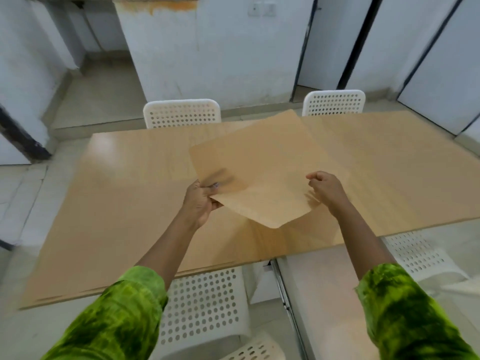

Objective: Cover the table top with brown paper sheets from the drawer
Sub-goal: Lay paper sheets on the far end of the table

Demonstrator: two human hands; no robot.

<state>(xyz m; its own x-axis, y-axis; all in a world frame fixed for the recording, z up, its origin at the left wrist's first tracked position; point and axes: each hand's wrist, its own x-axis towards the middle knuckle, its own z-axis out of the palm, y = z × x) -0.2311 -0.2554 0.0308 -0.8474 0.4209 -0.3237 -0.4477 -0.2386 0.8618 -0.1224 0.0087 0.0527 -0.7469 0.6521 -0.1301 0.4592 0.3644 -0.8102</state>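
Nearest the camera, two arms in mottled green sleeves (130, 307) are being stretched forward over the near edge of the long tan wooden surface (117, 203), with white perforated plastic chairs (205, 305) tucked below that edge and what appears to be an open drawer (324, 294) showing under the near edge towards the right, its contents not being made out.

A thin, flexible brown paper sheet (259, 172) is being held above the middle of the surface, tilted, its lowest corner hanging towards the near edge. The left hand (200, 201) is being kept clamped on the sheet's left edge, the grip closed with thumb on top. The right hand (327, 189) is being held loosely curled at the sheet's right edge; whether it is actually pinching the paper cannot be told through the blur.

Further out, the right part of the surface looks matt and seems already to be covered with brown paper (389, 165), while the left part is shining bare.

The step in hand is judged to be the placing of a further sheet. The next move is likely calling for the sheet to be lowered flat beside the covered part, squared to the edges, and smoothed.

At the far edge, two more white perforated chair backs (181, 113) are being seen.
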